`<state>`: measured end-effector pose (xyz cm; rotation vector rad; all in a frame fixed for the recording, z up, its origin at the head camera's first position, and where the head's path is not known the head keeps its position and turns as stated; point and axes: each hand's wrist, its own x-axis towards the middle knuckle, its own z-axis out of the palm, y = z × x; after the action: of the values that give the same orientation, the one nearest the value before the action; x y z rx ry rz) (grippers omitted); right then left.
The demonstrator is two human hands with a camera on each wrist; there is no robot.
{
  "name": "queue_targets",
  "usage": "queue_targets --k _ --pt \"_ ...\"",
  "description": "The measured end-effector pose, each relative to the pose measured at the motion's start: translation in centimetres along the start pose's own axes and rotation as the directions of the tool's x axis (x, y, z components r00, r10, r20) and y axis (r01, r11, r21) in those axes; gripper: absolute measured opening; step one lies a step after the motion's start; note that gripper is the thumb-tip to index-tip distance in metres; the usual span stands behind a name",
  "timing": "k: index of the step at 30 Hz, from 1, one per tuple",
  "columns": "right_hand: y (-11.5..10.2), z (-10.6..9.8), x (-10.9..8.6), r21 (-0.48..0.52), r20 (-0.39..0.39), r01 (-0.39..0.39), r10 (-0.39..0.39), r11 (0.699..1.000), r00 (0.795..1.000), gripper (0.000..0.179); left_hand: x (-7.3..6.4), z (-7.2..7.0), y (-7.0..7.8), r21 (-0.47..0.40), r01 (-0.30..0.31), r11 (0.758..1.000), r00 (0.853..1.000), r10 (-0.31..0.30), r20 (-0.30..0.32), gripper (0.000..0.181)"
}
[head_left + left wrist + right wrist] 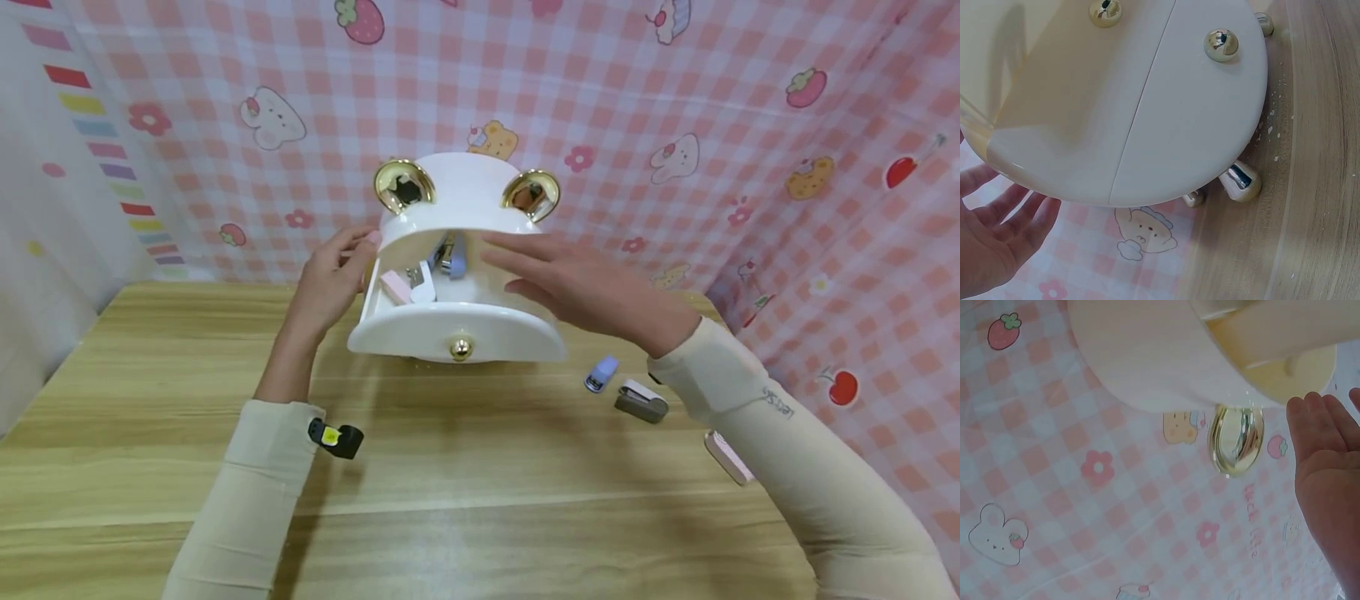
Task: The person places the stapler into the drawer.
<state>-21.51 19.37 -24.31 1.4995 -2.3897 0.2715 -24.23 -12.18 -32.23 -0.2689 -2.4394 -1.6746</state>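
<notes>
standing between both hands, the white cabinet (465, 192) has its upper drawer (517, 329) pulled out toward the person. the left hand (326, 279) rests against the cabinet's side, fingers loosely bent and slightly apart. the right hand (577, 283) reaches over the drawer's other side, fingers extended, pinching nothing; whether it touches the cabinet i cannot tell. inside the drawer lie a blue stapler (456, 263), a pink piece (395, 287) and a white piece (424, 289); whether these last two are joined is unclear. the blue stapler's far end sits in shadow, and the left wrist view cuts off the cabinet's top. a smaller blue stapler (600, 375), a grey-and-white stapler (641, 401) and a pink object (727, 457) beside the right sleeve (810, 467) lie on the wood-grain table (450, 517). pink checked cloth (450, 75) hangs behind.
</notes>
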Motion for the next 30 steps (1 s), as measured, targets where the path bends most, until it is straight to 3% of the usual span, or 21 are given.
queue_targets --k 11,16,19,23,26,30 --pt "1.2 -3.3 -3.2 -0.089 -0.152 0.023 -0.036 0.996 0.988 0.057 0.3 0.0 0.0 -0.01 0.006 1.0 1.0 -0.006 0.0 0.061" --pt "1.3 -4.8 -5.0 -0.119 -0.177 -0.1 0.078 0.988 0.981 0.062 0.3 -0.1 0.1 -0.013 0.008 1.0 1.0 -0.008 0.004 0.06" --pt "1.7 -5.2 -6.0 -0.144 -0.207 -0.128 0.097 0.981 0.974 0.059 0.3 -0.2 0.2 -0.017 0.006 1.0 1.0 -0.006 0.004 0.06" --pt "2.2 -5.3 -7.2 -0.169 -0.256 -0.157 0.111 0.973 0.96 0.055 0.4 -0.2 0.0 -0.012 0.008 1.0 1.0 -0.008 -0.001 0.06" --pt "2.3 -5.1 -8.1 -0.165 -0.285 -0.212 0.16 0.963 0.945 0.065 0.4 -0.2 -0.1 -0.005 0.009 1.0 1.0 -0.009 -0.003 0.061" --pt "2.6 -4.3 -9.4 -0.14 -0.288 -0.272 0.224 0.952 0.931 0.062 0.3 -0.2 0.0 -0.01 0.013 1.0 1.0 -0.013 -0.001 0.061"
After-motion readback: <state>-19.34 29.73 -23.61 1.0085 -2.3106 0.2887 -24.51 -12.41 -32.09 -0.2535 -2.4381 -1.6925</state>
